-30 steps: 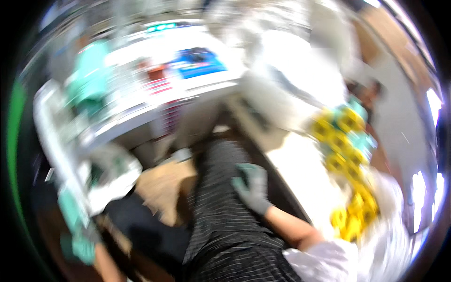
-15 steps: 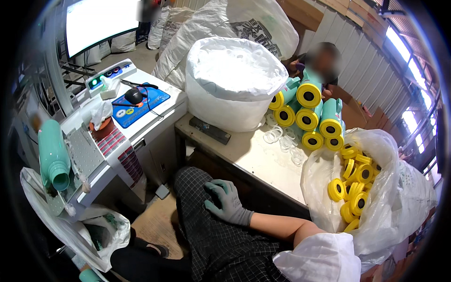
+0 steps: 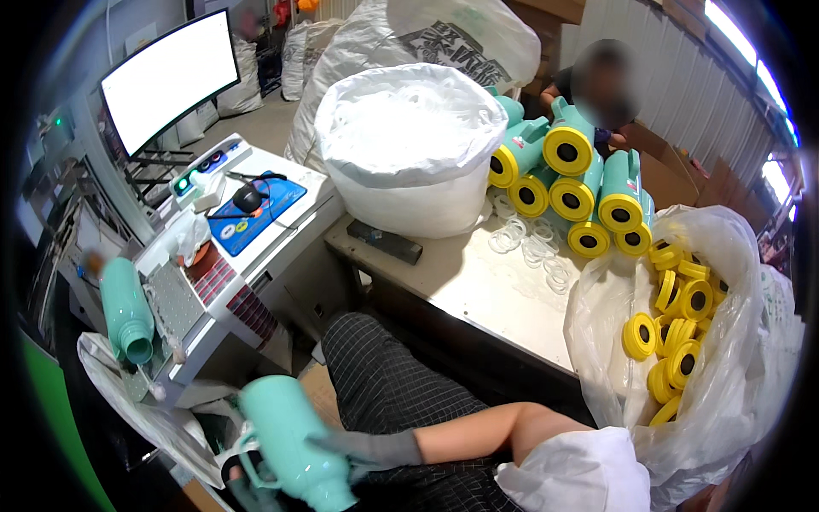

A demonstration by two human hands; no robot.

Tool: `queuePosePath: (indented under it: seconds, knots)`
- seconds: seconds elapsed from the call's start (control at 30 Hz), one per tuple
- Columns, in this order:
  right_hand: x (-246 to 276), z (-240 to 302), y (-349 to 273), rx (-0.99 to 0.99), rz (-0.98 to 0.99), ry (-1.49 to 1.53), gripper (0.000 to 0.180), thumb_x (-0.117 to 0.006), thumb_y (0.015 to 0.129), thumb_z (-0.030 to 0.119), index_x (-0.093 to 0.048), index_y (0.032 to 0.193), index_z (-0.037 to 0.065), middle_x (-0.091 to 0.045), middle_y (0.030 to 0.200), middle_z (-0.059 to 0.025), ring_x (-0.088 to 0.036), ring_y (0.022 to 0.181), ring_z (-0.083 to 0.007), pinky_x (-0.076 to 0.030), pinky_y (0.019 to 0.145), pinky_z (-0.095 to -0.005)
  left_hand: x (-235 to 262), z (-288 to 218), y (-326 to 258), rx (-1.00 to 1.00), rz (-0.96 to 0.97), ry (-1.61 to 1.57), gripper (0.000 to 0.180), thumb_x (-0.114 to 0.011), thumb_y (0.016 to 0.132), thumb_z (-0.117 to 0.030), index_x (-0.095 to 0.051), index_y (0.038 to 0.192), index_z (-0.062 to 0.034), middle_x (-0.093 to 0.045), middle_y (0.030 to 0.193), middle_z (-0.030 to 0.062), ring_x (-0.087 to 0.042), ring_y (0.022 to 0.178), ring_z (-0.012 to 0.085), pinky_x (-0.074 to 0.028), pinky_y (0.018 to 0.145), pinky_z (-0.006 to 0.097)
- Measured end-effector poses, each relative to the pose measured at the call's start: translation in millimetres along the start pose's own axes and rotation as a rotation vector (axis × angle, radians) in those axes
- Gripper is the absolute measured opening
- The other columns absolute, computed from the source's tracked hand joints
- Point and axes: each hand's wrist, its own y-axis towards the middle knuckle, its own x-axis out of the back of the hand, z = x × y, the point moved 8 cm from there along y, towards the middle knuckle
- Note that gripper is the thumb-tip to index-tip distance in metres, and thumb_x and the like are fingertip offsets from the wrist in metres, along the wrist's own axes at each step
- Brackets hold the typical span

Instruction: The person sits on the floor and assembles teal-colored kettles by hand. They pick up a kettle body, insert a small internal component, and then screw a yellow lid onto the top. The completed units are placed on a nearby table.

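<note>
A teal thermos jug shell [image 3: 286,427] is held tilted over my lap at the lower left, narrow neck down and side handle toward the left. At the lower edge, my left hand [image 3: 252,492], gloved and blurred, is closed at the handle's lower end. My right hand [image 3: 371,449], in a grey glove, grips the jug near its neck; its fingertips are smeared by motion. Another teal jug shell [image 3: 128,311] lies at the far left, its open mouth facing me. Several teal jugs with yellow bases [image 3: 569,198] are stacked on the table [image 3: 461,294].
Yellow ring caps [image 3: 681,363] fill a clear plastic bag [image 3: 601,375] at right. White rings [image 3: 537,247] lie near a big white sack [image 3: 401,200]. A dark bar [image 3: 384,242], a side desk with a mouse [image 3: 247,199], and a monitor [image 3: 171,81] stand leftward. A person [image 3: 606,85] sits behind the jugs.
A teal jug has come into view at the lower left, with my left hand at its handle. My right hand has left my thigh and moved down-left onto the jug. The view has shifted.
</note>
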Motion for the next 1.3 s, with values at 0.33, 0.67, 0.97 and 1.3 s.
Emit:
queuePosePath:
  seconds: [0.33, 0.67, 0.97, 1.3]
  knots:
    - [-3.4, 133.9, -211.5, 0.653, -0.721, -1.104, 0.028, -0.065, 0.099, 0.014, -0.069, 0.124, 0.002, -0.07, 0.123, -0.0143, -0.069, 0.111, -0.0251, -0.055, 0.1, -0.0389, -143.6, -55.6, -32.1, -0.602, 0.026, 0.568, 0.063, -0.077, 0.072, -0.018, -0.054, 0.129, -0.0044, -0.05, 0.125, 0.0218, -0.051, 0.117, 0.0414, -0.043, 0.102, 0.058]
    - [-22.8, 147.8, -142.1, 0.189, -0.227, -1.81, 0.026, -0.064, 0.093, 0.016, -0.067, 0.116, 0.005, -0.07, 0.11, -0.016, -0.07, 0.1, -0.0327, -0.056, 0.089, -0.0437, -214.2, -98.5, -16.4, -0.565, 0.413, 0.702, 0.101, -0.09, 0.065, -0.043, -0.045, 0.147, -0.0049, -0.058, 0.131, 0.0171, -0.054, 0.122, 0.0404, -0.032, 0.116, 0.062]
    - [-55.5, 135.5, -150.7, 0.23, 0.176, -2.309, 0.015, -0.064, 0.091, 0.018, -0.072, 0.098, 0.008, -0.073, 0.094, -0.0106, -0.074, 0.083, -0.0239, -0.06, 0.069, -0.039, -228.5, -126.9, -0.5, -0.793, 0.751, 0.358, 0.1, -0.089, 0.068, -0.048, -0.049, 0.15, -0.0075, -0.069, 0.119, 0.0138, -0.068, 0.106, 0.0338, -0.054, 0.098, 0.047]
    - [-102.3, 189.6, -212.9, 0.781, -0.228, -2.233, 0.019, -0.08, 0.078, 0.023, -0.07, 0.089, 0.012, -0.064, 0.083, -0.0016, -0.059, 0.065, -0.0231, -0.049, 0.062, -0.0367, -151.1, -71.0, 36.4, -0.263, 0.764, 0.094, 0.09, -0.089, 0.076, -0.046, -0.05, 0.147, -0.0067, -0.069, 0.123, 0.0125, -0.069, 0.114, 0.0285, -0.057, 0.098, 0.042]
